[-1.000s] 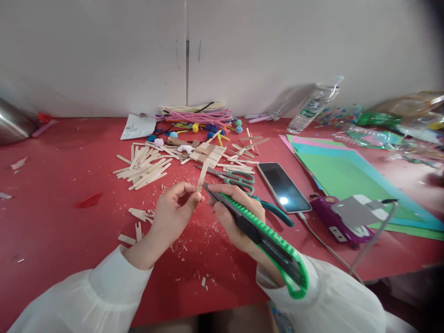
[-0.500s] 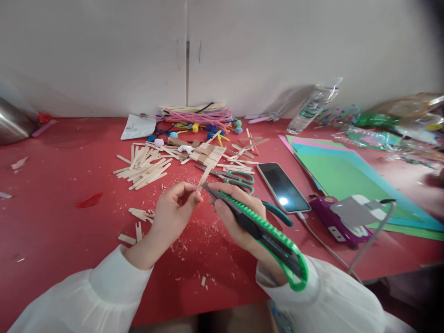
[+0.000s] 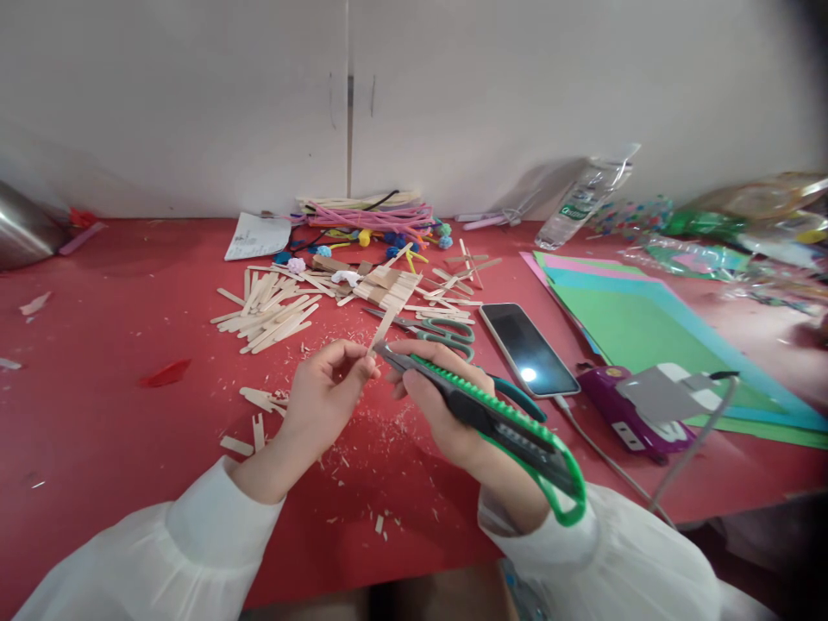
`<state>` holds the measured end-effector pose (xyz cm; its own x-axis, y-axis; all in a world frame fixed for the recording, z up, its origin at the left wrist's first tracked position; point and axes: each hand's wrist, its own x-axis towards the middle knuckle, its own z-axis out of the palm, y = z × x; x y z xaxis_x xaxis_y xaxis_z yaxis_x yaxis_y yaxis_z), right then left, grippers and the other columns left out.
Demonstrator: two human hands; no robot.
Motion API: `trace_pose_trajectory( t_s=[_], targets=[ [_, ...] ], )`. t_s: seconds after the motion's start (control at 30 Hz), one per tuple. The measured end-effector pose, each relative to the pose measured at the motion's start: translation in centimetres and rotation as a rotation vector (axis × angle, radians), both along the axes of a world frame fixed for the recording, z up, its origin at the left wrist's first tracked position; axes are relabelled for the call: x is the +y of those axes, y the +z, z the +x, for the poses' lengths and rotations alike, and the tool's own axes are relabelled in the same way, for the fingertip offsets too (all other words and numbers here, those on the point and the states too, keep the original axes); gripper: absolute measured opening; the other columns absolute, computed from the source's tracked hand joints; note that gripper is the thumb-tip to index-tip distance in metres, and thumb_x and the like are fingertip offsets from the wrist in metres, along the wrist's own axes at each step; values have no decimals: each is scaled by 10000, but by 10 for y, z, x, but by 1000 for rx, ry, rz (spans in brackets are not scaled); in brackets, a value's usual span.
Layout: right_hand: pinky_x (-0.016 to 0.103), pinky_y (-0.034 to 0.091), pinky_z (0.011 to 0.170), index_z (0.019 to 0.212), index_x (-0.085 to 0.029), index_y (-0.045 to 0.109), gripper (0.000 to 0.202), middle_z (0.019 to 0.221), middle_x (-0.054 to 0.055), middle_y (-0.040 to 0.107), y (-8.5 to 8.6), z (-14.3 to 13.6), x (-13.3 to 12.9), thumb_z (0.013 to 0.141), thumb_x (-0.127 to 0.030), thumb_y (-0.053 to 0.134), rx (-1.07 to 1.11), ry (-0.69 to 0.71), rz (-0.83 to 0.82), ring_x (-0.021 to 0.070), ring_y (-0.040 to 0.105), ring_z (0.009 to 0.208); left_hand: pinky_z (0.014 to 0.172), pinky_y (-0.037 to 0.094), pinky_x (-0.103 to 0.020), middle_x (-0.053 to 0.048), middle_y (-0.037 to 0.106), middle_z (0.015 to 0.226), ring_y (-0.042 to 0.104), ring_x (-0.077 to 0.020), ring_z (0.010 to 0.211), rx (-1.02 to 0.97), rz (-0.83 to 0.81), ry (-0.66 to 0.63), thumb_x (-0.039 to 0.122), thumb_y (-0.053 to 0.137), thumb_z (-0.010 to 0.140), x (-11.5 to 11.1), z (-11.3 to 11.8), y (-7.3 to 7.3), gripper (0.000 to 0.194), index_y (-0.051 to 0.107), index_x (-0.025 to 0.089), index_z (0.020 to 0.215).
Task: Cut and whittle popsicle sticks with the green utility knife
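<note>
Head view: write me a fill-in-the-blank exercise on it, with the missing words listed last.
The right hand holds a utility knife whose outer frame is black and ____. The left hand pinches a craft stick made of ____. The smartphone lies ____ the scissors and the colored paper sheets. The tabletop is ____ in color.

Missing words: green; wood; between; red.

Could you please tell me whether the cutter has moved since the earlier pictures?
Yes, the cutter has: its rear end swung slightly up and right in view, nearer the phone.
</note>
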<state>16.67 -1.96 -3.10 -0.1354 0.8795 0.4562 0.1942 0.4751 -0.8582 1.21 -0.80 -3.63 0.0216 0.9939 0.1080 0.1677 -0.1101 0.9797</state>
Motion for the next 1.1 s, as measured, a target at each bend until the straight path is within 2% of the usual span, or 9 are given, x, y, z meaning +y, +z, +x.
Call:
trace_pose_trajectory(
  t_s=[0.13,0.27,0.37,0.5,0.63,0.73,0.93,1.1],
  targets=[
    [238,543,559,1011,-219,636,193,735,-10,690,-3,0,0,860,-207,518,97,21,-90,113,647,572,400,351,-204,9,598,572,425,-84,406,-116,-104,-14,398,616,748,1,0,-2,223,608,182,697],
    [239,537,558,1045,-226,622,199,736,-8,684,-4,-2,-1,868,-228,532,78,30,-88,110,628,562,432,368,-198,10,620,628,438,-80,444,-51,-35,19,366,624,753,1,1,-5,182,623,186,724],
    [246,539,570,1033,-217,612,196,771,7,695,-3,-5,-2,863,-206,516,23,0,-13,113,634,568,428,364,-198,13,617,628,430,-77,439,-73,-44,36,362,632,736,1,2,-4,179,622,184,716],
    [247,547,632,1029,-211,591,214,824,22,712,0,-4,-2,850,-148,492,-118,-4,115,124,669,643,387,328,-194,8,611,578,385,-65,393,-269,-184,-29,369,662,669,4,2,2,205,601,173,664],
    [216,548,630,1065,-191,580,263,851,32,719,3,0,-2,838,-104,478,-201,78,277,115,679,649,380,297,-174,30,573,507,370,-53,382,-400,-295,-122,330,685,614,7,-2,6,193,580,170,639],
    [200,547,623,1070,-171,586,271,845,38,718,5,3,-4,830,-96,485,-205,113,341,109,681,641,386,290,-168,44,565,496,372,-47,373,-396,-307,-141,312,703,596,8,-4,6,206,579,168,675],
    [238,545,636,1043,-190,604,231,835,31,721,3,6,-1,844,-137,498,-127,-32,265,117,669,636,421,331,-180,18,618,564,407,-63,422,-271,-204,-42,337,682,626,10,-3,2,283,639,148,833],
    [254,522,605,1036,-190,607,207,776,17,694,0,7,8,854,-212,511,-12,-144,162,120,638,603,414,337,-182,30,612,559,410,-61,402,-196,-166,-41,332,660,639,13,-5,-4,241,611,159,800]
  ],
)
